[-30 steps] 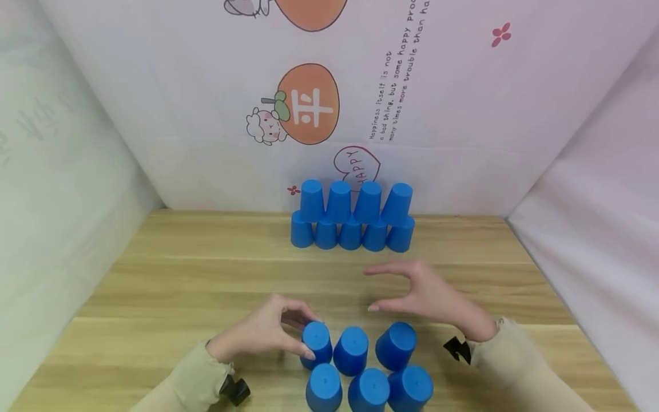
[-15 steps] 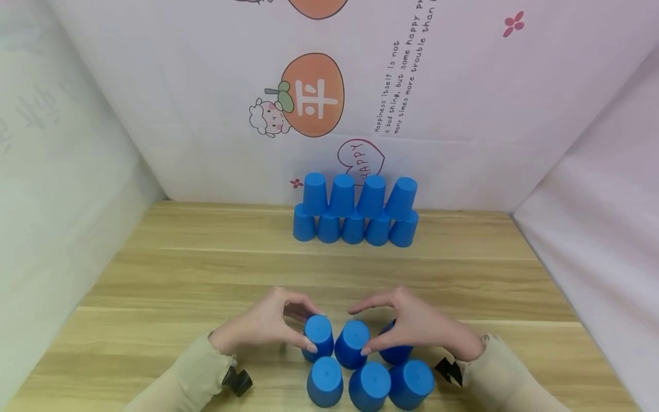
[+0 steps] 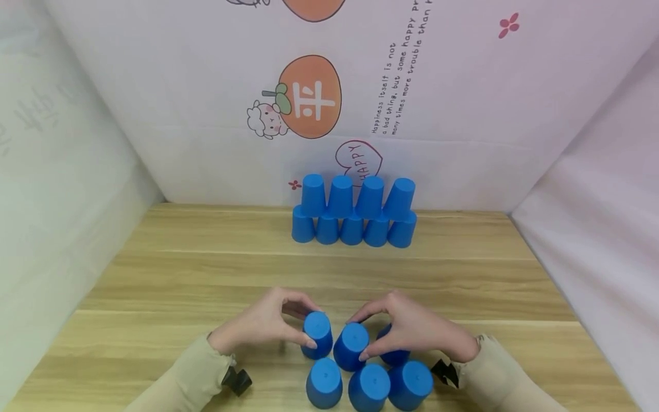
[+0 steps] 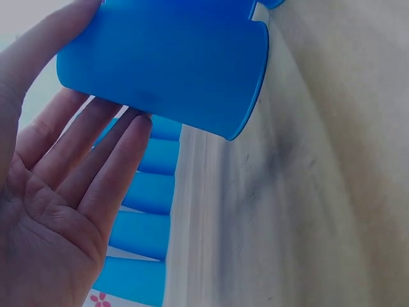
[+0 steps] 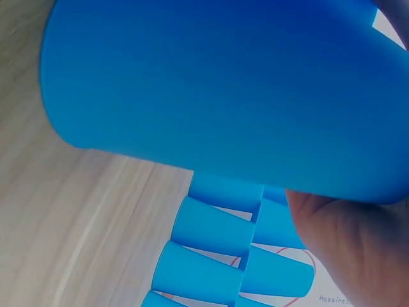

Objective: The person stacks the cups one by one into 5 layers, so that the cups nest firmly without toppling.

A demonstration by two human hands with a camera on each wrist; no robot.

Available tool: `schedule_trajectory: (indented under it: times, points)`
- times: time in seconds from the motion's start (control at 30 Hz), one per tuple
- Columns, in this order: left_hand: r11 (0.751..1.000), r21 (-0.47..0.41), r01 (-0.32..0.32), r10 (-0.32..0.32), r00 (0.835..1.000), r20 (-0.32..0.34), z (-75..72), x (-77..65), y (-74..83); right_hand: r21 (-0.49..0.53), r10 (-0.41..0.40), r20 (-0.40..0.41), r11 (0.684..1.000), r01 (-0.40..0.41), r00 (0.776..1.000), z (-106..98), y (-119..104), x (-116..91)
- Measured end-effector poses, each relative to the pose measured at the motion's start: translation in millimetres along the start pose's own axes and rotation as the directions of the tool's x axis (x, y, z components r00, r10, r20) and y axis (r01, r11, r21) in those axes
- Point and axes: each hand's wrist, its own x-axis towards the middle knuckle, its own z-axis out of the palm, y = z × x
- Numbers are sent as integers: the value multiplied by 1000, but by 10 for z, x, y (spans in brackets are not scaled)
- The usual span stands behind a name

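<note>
Upside-down blue cups stand near the table's front edge, in two rows of 3. My left hand (image 3: 262, 323) grips the left cup (image 3: 317, 336) of the farther row, thumb on the near side and fingers on the far side. In the left wrist view that cup (image 4: 160, 61) is between the thumb and the fingertips. My right hand (image 3: 414, 327) pinches the middle cup (image 3: 352, 346) of the same row. The right cup (image 3: 396, 357) is partly hidden beneath this hand. In the right wrist view the held cup (image 5: 211, 89) fills the upper part.
Toward the back wall, several upside-down blue cups form a bottom row (image 3: 352, 230), with a second row (image 3: 341, 197) stacked on it. The nearer front row has a left cup (image 3: 324, 384), a middle cup (image 3: 369, 389) and a right cup (image 3: 410, 386). White cloth (image 3: 437, 114) encloses the table.
My right hand has come nearer and to the left, from beyond the right cup to the middle cup, and its fingers have closed on it. My left hand keeps its hold on the left cup.
</note>
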Motion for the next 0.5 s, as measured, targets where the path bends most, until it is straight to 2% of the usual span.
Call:
schedule_trajectory:
  times: [0.2, 0.33, 0.5]
  points:
    - [999, 48, 22, -20, 999, -48, -82, 46, 52, -9, -1, 0, 1000, 1, 1000, 2, -11, -4]
    - [994, 111, -15, 27, 993, -111, -158, 109, 102, -4, -2, 0, 1000, 2, 1000, 4, -14, -8]
    - [980, 183, -83, 121, 971, -208, -274, 226, 187, 4, 10, 5, 1000, -10, 1000, 1, -17, -14]
